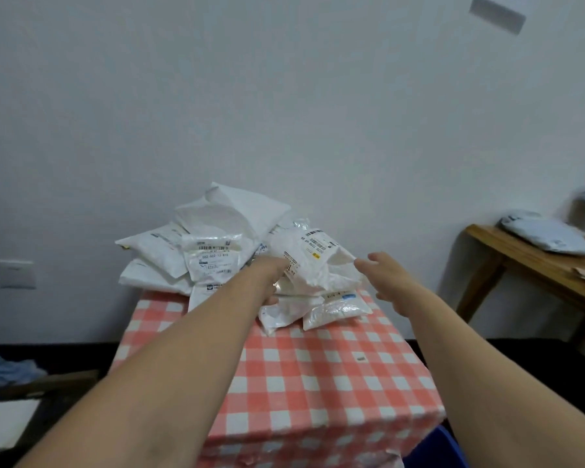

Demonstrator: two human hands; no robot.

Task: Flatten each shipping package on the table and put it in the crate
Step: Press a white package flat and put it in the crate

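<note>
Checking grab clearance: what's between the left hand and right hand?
Head view: a crumpled white package, label up, lies atop the pile and fills the gap between left hand and right hand.

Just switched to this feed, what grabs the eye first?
A heap of white shipping packages sits at the far end of the red-checked table. The left hand grips a crumpled package at the heap's front; the right hand is open just right of it.
</note>
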